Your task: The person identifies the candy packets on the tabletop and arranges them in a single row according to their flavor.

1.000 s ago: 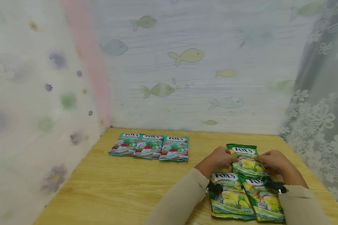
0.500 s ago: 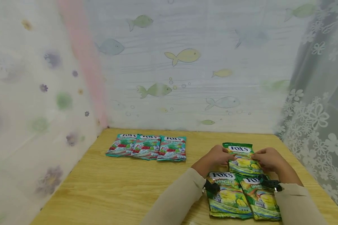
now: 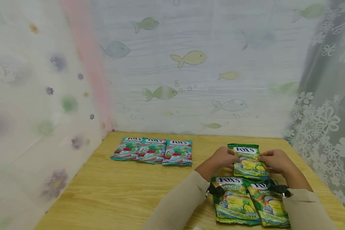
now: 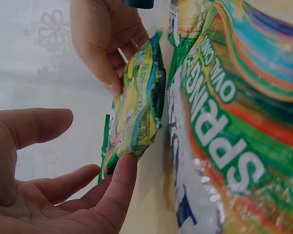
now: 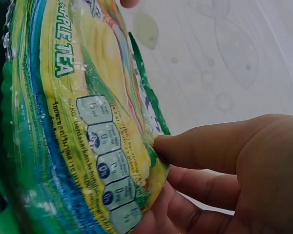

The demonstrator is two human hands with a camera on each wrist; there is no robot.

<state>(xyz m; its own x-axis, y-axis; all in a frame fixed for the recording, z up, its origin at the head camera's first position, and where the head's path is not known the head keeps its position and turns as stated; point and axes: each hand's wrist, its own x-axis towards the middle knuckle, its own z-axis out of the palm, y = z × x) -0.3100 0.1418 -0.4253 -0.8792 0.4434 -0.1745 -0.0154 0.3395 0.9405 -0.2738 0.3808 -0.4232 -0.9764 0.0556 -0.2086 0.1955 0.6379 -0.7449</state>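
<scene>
A green and yellow candy bag (image 3: pixel 250 162) marked Spring Tea is held at the right of the table. My right hand (image 3: pixel 277 161) pinches its right edge; in the right wrist view the thumb (image 5: pixel 195 147) presses the face with fingers behind. On the other side my left hand (image 3: pixel 222 159) touches the left edge. In the left wrist view its fingers (image 4: pixel 118 187) reach under the bag fairly straight, the thumb raised off it. Closer to me lie two more Spring Tea bags, a left one (image 3: pixel 235 204) and a right one (image 3: pixel 271 204), partly hidden by the wrists.
Three teal Mint Blossom bags lie overlapping in a row at the back left: left (image 3: pixel 126 149), middle (image 3: pixel 151 151) and right (image 3: pixel 177 153). The wooden table (image 3: pixel 118 195) meets a fish-print curtain (image 3: pixel 189 76) behind and a lace curtain (image 3: pixel 330 127) on the right.
The upper Spring Tea bag has shifted slightly toward the back and left between both hands. The other bags have stayed in place; the head view has swayed a little.
</scene>
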